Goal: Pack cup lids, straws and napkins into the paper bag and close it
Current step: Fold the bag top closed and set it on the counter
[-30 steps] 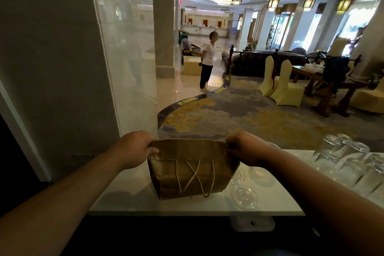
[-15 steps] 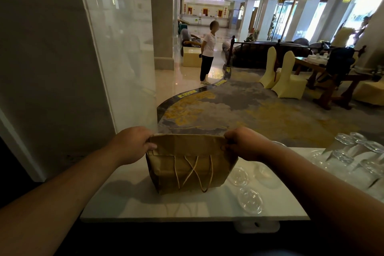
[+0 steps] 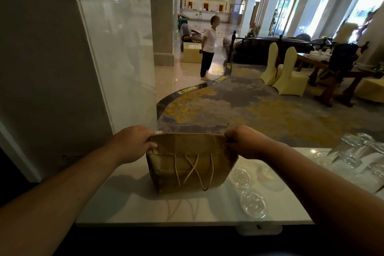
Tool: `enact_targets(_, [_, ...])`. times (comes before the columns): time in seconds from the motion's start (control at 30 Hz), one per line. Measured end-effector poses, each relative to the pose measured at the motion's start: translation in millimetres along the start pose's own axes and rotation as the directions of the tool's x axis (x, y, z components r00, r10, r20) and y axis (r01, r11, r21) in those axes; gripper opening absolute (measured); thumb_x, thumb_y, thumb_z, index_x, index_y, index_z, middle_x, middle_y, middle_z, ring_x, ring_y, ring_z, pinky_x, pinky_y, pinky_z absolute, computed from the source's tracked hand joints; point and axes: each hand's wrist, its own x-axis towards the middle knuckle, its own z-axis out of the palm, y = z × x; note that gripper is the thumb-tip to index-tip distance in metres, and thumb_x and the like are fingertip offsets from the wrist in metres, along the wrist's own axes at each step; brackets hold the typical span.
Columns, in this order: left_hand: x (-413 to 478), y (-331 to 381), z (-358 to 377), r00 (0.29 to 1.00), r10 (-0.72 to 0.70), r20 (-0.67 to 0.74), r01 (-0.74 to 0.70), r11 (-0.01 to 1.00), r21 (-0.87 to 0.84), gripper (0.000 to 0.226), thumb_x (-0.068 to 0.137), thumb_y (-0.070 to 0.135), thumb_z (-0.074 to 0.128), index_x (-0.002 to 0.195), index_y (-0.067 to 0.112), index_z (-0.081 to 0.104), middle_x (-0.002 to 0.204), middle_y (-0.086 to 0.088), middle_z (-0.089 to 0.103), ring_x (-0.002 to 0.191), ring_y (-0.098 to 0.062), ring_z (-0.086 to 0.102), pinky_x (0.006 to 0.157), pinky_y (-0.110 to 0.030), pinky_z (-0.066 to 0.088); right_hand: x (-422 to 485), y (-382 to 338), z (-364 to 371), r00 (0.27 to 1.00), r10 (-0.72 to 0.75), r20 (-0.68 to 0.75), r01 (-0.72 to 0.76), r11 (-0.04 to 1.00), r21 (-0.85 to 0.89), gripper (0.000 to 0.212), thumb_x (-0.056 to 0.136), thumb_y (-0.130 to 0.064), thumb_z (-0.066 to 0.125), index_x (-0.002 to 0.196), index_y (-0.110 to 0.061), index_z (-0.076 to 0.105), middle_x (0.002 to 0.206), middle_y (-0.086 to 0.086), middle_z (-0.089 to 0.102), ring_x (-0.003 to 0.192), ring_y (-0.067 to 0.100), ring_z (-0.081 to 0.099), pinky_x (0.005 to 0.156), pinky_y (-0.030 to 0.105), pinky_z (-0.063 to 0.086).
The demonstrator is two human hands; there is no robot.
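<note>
1. Head view, what has changed:
   - Almost nothing has moved over the last second. The paper bag [image 3: 187,172] stands upright in the same spot on the white counter [image 3: 124,210], its top already folded over toward the person.
   - The left hand [image 3: 133,143] still pinches the left end of the fold. Its thumb lies on the near face and its other fingers are curled behind.
   - The right hand [image 3: 245,141] still pinches the right end of the fold, fingers curled round the corner.
   - The cord handles [image 3: 195,172] hang crossed down the bag's front, as before. Only the camera has shifted a little.

2. Head view, what that means:
   - The fold is being held flat, so the closing step looks nearly finished.
   - Clear lids [image 3: 252,203] lie on the counter just right of the bag, outside it. These are probably spares, but I cannot tell.
   - The bag's contents are hidden, and no straws or napkins show anywhere.
   - Upturned glasses [image 3: 353,151] stand well to the right.

3. Head view, writing:
   - The bag's front shows no print or logo.
   - Yellow floor strips [image 3: 188,90] along the carpet edge carry marks too small to read.
</note>
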Motion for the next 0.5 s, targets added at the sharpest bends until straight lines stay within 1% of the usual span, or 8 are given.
enact_targets(0.13, [1.9,-1.7,4.3,1.000,-0.019,0.013,0.019,1.000,0.024,0.024,0.101,0.036,0.065,0.084,0.032,0.050,0.082,0.011,0.045,0.082,-0.017,0.051,0.069,-0.033,0.038,5.0,2.0,4.9,1.000,0.009,0.008,-0.009,1.000,0.004,0.015,0.095,-0.029,0.063,0.081,-0.032,0.059,0.085,-0.005,0.063,0.081,0.013,0.062,0.073,0.029,0.052])
enact_targets(0.23, [2.7,-3.0,7.6,0.999,-0.042,0.013,0.042,0.999,0.010,0.029,0.102,0.035,0.066,0.078,0.034,0.048,0.080,0.013,0.046,0.078,-0.015,0.049,0.069,-0.033,0.039,6.3,0.8,6.6,1.000,-0.003,0.010,0.003,1.000,-0.001,0.020,0.096,-0.029,0.063,0.078,-0.034,0.056,0.084,-0.006,0.062,0.078,0.009,0.060,0.069,0.026,0.048])
enact_targets(0.3, [2.5,-3.0,8.4,0.999,-0.046,0.011,0.047,0.999,-0.006,0.034,0.102,0.033,0.066,0.075,0.036,0.046,0.080,0.014,0.046,0.075,-0.012,0.047,0.067,-0.033,0.038,7.0,-0.3,6.6,1.000,-0.006,0.006,0.006,1.000,-0.001,0.023,0.096,-0.029,0.063,0.075,-0.036,0.054,0.083,-0.007,0.062,0.077,0.008,0.059,0.069,0.026,0.048])
enact_targets(0.4, [2.1,-2.5,8.2,0.999,-0.045,-0.004,0.045,0.999,-0.013,0.037,0.101,0.032,0.067,0.072,0.037,0.044,0.079,0.014,0.046,0.076,-0.013,0.048,0.064,-0.032,0.036,7.6,-1.3,6.9,1.000,0.017,0.015,-0.017,1.000,0.011,0.019,0.096,-0.030,0.063,0.079,-0.036,0.056,0.085,-0.006,0.063,0.080,0.009,0.061,0.076,0.031,0.054])
enact_targets(0.5, [1.1,-2.4,7.6,0.999,-0.043,-0.011,0.042,0.998,-0.044,0.035,0.100,0.032,0.069,0.073,0.038,0.047,0.080,0.013,0.049,0.076,-0.013,0.051,0.064,-0.031,0.038,6.5,-1.4,7.7,1.000,0.014,-0.003,-0.014,1.000,0.013,0.018,0.095,-0.028,0.063,0.081,-0.036,0.056,0.085,-0.008,0.062,0.081,0.010,0.061,0.074,0.028,0.051])
